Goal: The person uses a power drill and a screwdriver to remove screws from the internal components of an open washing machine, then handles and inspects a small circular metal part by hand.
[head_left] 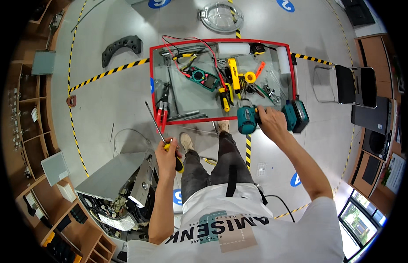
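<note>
My left hand (166, 154) is closed around the yellow-and-black handle of a screwdriver (154, 119), whose long shaft points up and away to the left. My right hand (273, 122) grips a teal cordless drill (247, 116) at the near right edge of a red-rimmed tool tray (199, 122). Inside the tray lie a green multimeter (199, 75) with red and black leads and red-handled pliers (162, 111). A yellow-and-black tool (224, 98), a long yellow tool (234, 74), a yellow tape roll (250, 77) and a tape measure (258, 48) are there too.
An opened appliance (120, 184) with exposed wiring stands at lower left. Yellow-handled pliers (208, 161) lie on the floor by my feet. Beyond the tray are a round glass door (221, 17) and a dark curved block (120, 47). A chair (344, 83) stands at right; shelves (35, 127) line the left.
</note>
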